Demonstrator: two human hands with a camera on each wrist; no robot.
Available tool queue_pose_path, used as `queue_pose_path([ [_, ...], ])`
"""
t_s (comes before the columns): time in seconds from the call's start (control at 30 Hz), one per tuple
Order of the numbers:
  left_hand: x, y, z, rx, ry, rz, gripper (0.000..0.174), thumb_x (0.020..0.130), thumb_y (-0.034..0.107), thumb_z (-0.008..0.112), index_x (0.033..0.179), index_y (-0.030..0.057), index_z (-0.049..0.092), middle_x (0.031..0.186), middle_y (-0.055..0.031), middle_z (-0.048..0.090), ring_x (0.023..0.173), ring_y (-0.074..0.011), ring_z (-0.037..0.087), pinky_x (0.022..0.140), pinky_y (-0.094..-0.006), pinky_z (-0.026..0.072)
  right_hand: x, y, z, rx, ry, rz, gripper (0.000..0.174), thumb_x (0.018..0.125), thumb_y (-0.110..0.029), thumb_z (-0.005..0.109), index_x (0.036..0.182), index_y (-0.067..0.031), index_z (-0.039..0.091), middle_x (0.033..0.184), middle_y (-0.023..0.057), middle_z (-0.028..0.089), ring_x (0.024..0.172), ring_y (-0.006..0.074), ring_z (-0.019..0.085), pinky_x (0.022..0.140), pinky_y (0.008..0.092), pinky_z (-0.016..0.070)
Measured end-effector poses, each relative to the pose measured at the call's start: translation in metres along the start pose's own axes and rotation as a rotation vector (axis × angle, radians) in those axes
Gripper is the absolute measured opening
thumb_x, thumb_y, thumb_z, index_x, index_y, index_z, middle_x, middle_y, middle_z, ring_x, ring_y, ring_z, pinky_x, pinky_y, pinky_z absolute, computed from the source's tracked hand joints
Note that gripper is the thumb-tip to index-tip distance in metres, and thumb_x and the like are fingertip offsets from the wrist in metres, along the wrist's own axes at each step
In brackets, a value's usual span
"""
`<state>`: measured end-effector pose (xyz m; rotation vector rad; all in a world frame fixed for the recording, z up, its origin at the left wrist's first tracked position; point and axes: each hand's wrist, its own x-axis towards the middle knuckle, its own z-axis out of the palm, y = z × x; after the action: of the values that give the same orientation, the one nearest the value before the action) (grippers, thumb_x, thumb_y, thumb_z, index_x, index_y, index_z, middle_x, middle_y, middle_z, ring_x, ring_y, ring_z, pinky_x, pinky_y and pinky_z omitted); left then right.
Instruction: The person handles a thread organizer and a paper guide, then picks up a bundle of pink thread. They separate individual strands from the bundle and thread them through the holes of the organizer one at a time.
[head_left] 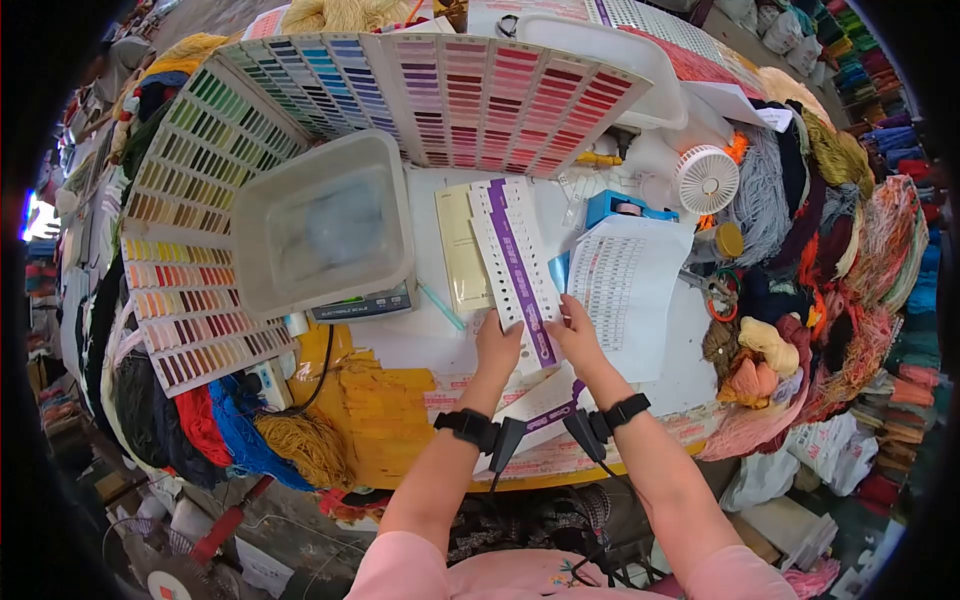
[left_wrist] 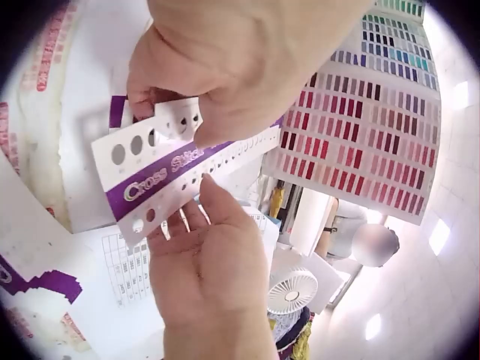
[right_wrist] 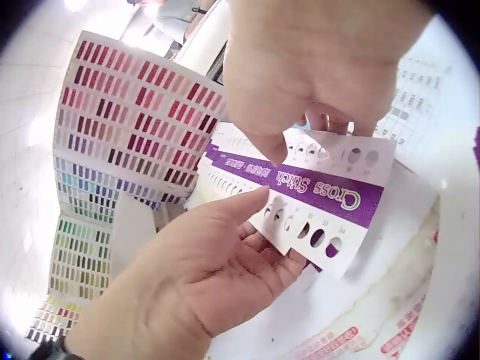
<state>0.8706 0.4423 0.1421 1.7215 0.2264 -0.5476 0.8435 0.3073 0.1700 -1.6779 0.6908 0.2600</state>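
Both hands hold white thread cards [head_left: 513,262], overlapping, with a purple "Cross Stitch" band and rows of punched holes down both long edges. My left hand [head_left: 497,345] pinches the left edge near the lower end, and my right hand [head_left: 578,340] grips the right edge opposite. In the left wrist view the left thumb lies over the card's face [left_wrist: 161,169], while the fingers are partly hidden. The right wrist view has the right thumb on top of the card [right_wrist: 315,187] and its fingers behind. Another purple-banded card [head_left: 545,420] lies nearer the table's front edge.
Left of the cards stand a grey plastic tub [head_left: 400,235] and a fanned thread colour chart [head_left: 470,100]. A cream booklet [head_left: 460,250] lies beneath the cards. To the right are printed sheets [head_left: 655,290], a blue tape dispenser [head_left: 610,207], a small fan [head_left: 708,180], scissors [head_left: 722,295] and yarn skeins [head_left: 765,345].
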Motion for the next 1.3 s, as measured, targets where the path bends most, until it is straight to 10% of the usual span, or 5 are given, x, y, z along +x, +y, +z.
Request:
queue_pose_path([
  [0.37,-0.094,0.001,-0.045,0.300,-0.217,0.512,0.029,0.073,0.003,0.057,0.101,0.0023,0.051,0.086,-0.0130,0.058,0.077,-0.0262,0.056,0.067,-0.0328,0.0440,-0.090,0.013,-0.024,0.382,-0.211,-0.143,0.034,0.072,0.001,0.055,0.105,-0.0001,0.046,0.098,0.0064,0.053,0.091,0.0124,0.050,0.081,0.0239,0.0395],
  [0.67,-0.092,-0.011,-0.032,0.434,-0.215,0.480,0.048,0.065,0.009,0.061,0.110,0.0054,0.044,0.111,-0.0159,0.047,0.105,-0.0336,0.042,0.090,-0.0378,0.0334,-0.102,0.022,-0.014,-0.405,-0.156,-0.619,0.050,0.071,-0.013,0.058,0.115,-0.0026,0.038,0.112,0.0223,0.040,0.103,0.0335,0.042,0.088,0.0375,0.0347],
  [0.9,-0.074,-0.006,-0.041,0.062,-0.506,0.269,0.040,0.065,0.009,0.061,0.102,0.0049,0.049,0.103,-0.0121,0.052,0.097,-0.0280,0.049,0.082,-0.0340,0.0397,-0.093,0.018,-0.024,-0.338,-0.193,-0.585,0.026,0.073,-0.008,0.056,0.098,-0.0037,0.052,0.097,0.0151,0.054,0.093,0.0325,0.049,0.081,0.0369,0.0388],
  [1.2,0.033,-0.002,-0.046,0.683,0.510,0.317,0.061,0.062,0.028,0.069,0.105,-0.0051,0.042,0.098,-0.0202,0.049,0.093,-0.0328,0.049,0.081,-0.0406,0.0394,-0.107,0.045,-0.048,0.188,-0.083,-0.001,0.025,0.085,-0.014,0.047,0.103,0.0025,0.049,0.092,0.0051,0.057,0.081,0.0082,0.050,0.071,0.0238,0.0414],
  [1.3,0.054,0.028,-0.042,0.753,0.444,0.107,0.066,0.059,0.033,0.072,0.103,-0.0057,0.041,0.101,-0.0211,0.049,0.096,-0.0341,0.048,0.080,-0.0403,0.0404,-0.120,0.050,-0.048,0.171,-0.135,0.097,0.024,0.085,-0.014,0.048,0.102,0.0021,0.049,0.090,0.0041,0.058,0.079,0.0066,0.050,0.070,0.0230,0.0417],
])
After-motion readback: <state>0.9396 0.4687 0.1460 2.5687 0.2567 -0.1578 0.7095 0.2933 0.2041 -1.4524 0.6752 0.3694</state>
